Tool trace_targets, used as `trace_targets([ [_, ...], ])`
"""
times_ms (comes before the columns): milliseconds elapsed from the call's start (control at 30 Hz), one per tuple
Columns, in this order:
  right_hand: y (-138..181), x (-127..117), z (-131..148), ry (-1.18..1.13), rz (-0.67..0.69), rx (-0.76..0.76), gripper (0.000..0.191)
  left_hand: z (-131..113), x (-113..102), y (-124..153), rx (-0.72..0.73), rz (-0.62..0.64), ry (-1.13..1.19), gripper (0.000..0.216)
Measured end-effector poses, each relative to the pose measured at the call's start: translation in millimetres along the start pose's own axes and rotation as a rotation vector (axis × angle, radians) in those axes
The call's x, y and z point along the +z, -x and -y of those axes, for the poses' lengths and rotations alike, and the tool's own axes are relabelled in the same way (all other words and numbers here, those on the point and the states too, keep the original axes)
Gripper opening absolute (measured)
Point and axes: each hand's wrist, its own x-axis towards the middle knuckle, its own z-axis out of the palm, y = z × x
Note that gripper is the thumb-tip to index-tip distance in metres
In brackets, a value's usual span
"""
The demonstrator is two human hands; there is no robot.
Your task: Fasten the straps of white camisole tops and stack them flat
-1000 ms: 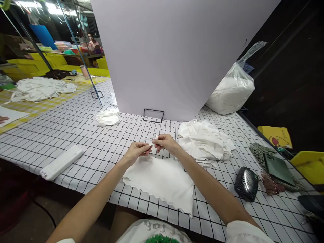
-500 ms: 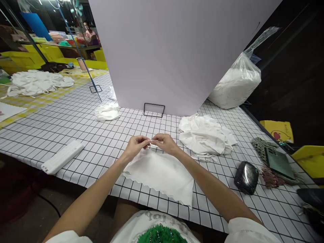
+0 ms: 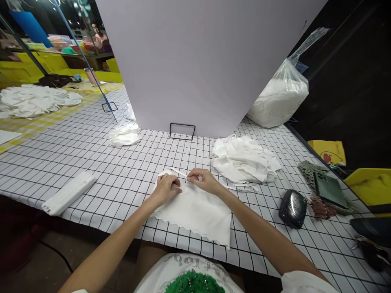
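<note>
A white cloth garment (image 3: pixel 195 213) with a wavy hem lies flat on the table in front of me. From its far edge a thin white strap (image 3: pixel 177 171) runs across to my right hand. My right hand (image 3: pixel 203 180) pinches the strap's end between thumb and fingertips, just above the cloth. Resting on the garment's upper left part is my left hand (image 3: pixel 167 188), its fingers bent and the thumb held apart from them. What lies under its palm is hidden.
A heap of white garments (image 3: pixel 244 158) lies to the right, a smaller white pile (image 3: pixel 124 135) at the back left. A white power strip (image 3: pixel 69 193), a black shiny pouch (image 3: pixel 292 208) and a phone (image 3: pixel 330 189) lie on the table. A large grey panel (image 3: pixel 186 69) stands behind.
Both hands were together, pinching at the strap. My left hand has let go and come down onto the garment; my right hand has shifted slightly right and down, still pinching.
</note>
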Motion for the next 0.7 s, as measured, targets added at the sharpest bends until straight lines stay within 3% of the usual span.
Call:
trace_targets([
  [100, 4, 0, -3, 0.123, 0.054, -0.071, 0.013, 2, 5, 3, -0.010, -0.020, 0.067, 0.019],
  [300, 3, -3, -5, 0.330, 0.217, -0.182, 0.013, 5, 15, 7, 0.025, -0.061, 0.185, 0.012],
  [467, 0, -6, 1, 0.320, 0.386, -0.247, 0.017, 7, 15, 10, 0.086, -0.087, 0.344, 0.012],
  [700, -3, -11, 10, 0.284, 0.432, -0.277, 0.015, 2, 9, 14, 0.099, -0.038, 0.435, 0.017],
])
